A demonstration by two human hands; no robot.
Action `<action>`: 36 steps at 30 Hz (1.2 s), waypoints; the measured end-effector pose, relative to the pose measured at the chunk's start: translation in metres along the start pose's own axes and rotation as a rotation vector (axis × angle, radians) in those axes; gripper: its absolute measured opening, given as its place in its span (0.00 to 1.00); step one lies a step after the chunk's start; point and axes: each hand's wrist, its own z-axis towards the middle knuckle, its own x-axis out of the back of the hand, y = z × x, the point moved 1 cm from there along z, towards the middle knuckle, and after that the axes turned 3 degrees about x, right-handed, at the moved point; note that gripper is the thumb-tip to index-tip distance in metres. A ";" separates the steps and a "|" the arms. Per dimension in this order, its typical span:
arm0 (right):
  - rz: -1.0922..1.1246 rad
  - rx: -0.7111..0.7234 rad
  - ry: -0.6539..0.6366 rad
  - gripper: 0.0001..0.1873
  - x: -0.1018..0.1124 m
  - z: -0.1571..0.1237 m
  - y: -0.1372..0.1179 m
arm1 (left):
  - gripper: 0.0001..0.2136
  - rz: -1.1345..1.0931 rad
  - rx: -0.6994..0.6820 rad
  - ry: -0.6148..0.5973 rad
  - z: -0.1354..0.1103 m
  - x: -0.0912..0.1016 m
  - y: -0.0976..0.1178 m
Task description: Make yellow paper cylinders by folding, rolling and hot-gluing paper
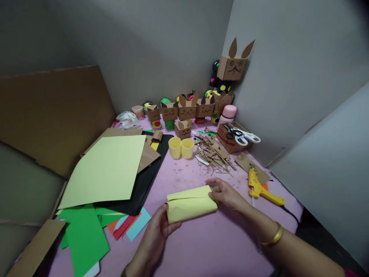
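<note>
A light yellow paper (191,207), rolled or folded into a flattened tube with an edge running along its top, is held between both hands above the pink tabletop. My left hand (158,229) grips its left end, thumb in front and fingers underneath. At the right end my right hand (226,195) pinches the paper between thumb and fingers. Beyond the hands stand two yellow paper cups (181,148), side by side and touching. Right of them lies a heap of brown cardboard scraps (215,154).
A yellow glue gun (261,188) with a cord lies at the right. Scissors (240,135) rest on a cardboard box (227,141). Yellow sheets (106,169), black sheets (144,188) and green paper (86,234) are piled left. Cardboard animal figures (187,110) line the back.
</note>
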 end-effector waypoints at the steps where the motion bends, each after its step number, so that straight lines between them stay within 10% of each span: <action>1: 0.008 -0.003 -0.002 0.22 0.000 0.000 -0.001 | 0.13 0.006 -0.004 0.003 0.001 0.000 0.000; 23: 0.094 -0.095 0.060 0.17 0.001 0.001 0.004 | 0.13 0.047 -0.009 0.079 0.001 0.002 -0.001; 36: 0.156 -0.257 -0.152 0.19 0.003 -0.007 0.002 | 0.13 0.019 0.033 0.030 0.000 0.000 0.006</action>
